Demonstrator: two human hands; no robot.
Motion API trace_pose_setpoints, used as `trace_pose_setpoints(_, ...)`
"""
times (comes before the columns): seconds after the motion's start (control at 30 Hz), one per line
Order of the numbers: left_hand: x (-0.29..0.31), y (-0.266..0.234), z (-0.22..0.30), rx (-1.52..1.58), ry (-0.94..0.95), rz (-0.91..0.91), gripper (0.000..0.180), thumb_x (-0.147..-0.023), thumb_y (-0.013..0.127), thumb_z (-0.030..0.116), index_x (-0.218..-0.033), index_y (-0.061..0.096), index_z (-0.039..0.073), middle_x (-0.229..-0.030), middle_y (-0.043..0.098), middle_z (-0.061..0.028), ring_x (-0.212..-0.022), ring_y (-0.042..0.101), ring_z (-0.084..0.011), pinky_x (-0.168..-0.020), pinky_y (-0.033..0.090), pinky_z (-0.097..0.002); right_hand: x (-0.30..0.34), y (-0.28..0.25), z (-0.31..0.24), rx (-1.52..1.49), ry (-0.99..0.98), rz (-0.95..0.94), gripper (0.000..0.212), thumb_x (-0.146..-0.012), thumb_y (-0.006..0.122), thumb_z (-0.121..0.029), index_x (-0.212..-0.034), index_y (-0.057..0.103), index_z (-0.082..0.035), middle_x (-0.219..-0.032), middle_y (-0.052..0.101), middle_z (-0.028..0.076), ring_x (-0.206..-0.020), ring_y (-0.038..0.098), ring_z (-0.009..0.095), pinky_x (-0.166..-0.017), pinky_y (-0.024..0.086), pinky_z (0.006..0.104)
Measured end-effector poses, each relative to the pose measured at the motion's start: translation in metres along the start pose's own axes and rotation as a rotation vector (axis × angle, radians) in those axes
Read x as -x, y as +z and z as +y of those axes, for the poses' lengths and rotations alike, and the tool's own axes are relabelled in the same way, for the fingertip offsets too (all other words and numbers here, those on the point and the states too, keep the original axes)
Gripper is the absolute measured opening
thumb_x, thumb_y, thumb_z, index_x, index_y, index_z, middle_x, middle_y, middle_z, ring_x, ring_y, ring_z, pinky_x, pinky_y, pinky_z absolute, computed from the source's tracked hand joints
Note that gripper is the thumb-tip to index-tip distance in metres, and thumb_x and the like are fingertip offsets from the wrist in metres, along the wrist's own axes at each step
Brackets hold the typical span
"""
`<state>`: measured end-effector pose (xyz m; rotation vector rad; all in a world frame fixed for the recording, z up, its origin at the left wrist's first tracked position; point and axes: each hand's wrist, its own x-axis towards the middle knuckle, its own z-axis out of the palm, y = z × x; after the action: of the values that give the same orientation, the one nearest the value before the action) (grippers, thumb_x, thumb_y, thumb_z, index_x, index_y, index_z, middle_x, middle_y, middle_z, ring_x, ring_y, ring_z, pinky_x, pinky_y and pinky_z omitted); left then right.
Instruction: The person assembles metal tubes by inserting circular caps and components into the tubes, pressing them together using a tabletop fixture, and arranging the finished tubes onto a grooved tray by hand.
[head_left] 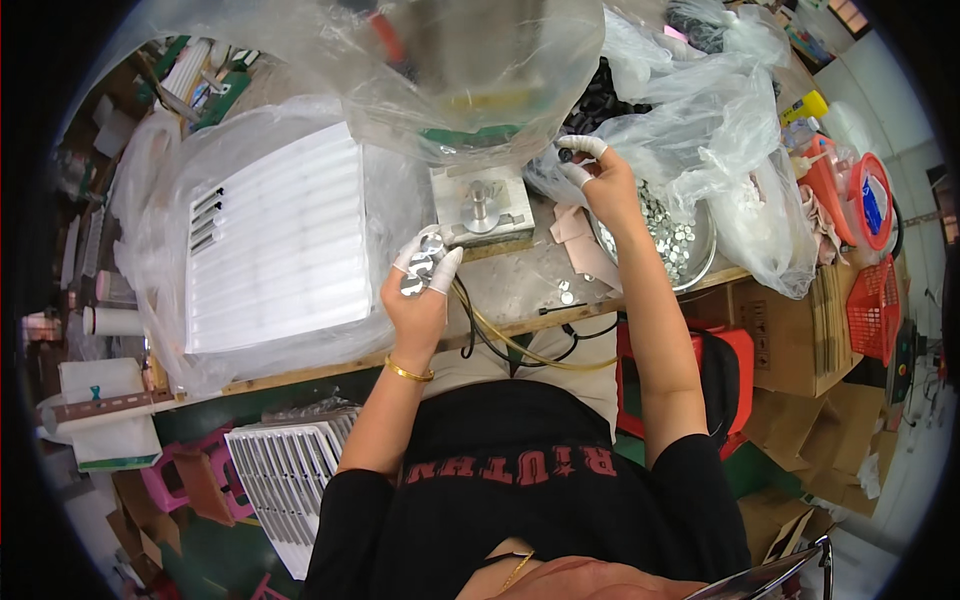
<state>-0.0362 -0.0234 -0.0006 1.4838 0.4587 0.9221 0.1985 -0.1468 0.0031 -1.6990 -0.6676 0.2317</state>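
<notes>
White finger cots cover fingertips of both my hands. My left hand [420,285] is closed around several shiny silver discs [418,268], just beside the near left corner of a metal block fixture [497,222]. A round metal post [479,203] stands up from that block. My right hand [600,185] is raised to the right of the fixture, pinching a small round black cap [566,155] between thumb and fingers. Behind it, many black pieces [602,100] lie in clear plastic. A round metal bowl [712,250] of small silver discs sits beside my right forearm.
At left, a white ridged tray [290,260] in plastic wrap holds several black-tipped pieces [205,220]. Clear sheeting [480,60] hangs over the far side. Pink cloth [582,245] and loose discs [566,292] lie near the bowl. Red baskets [872,315] stand far right.
</notes>
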Motion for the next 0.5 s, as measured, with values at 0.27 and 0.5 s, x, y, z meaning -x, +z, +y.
trace_pose_setpoints(0.27,0.010,0.013,0.000,0.070,-0.162,-0.050,0.030,-0.082,0.065,-0.002,-0.111,0.057,-0.006,-0.093,0.065,-0.0072,-0.082,0.061,-0.0124,-0.075,0.049,-0.0235,0.037,0.044,-0.039,-0.234,-0.045,-0.091,0.030,-0.074,0.072,-0.008,-0.103,0.065,-0.005,-0.087,0.059,0.000,-0.070,0.049,0.008,-0.066,0.043,0.0210)
trace_pose_setpoints(0.5,0.003,0.012,0.000,0.557,-0.563,-0.057,0.035,-0.085,0.063,0.006,-0.115,0.053,-0.008,-0.107,0.063,-0.0171,-0.098,0.063,-0.0260,-0.084,0.051,-0.0340,0.026,0.064,-0.050,0.358,-0.288,-0.070,0.032,-0.071,0.070,-0.017,-0.097,0.066,0.000,-0.089,0.060,0.014,-0.079,0.058,0.027,-0.073,0.047,0.0354)
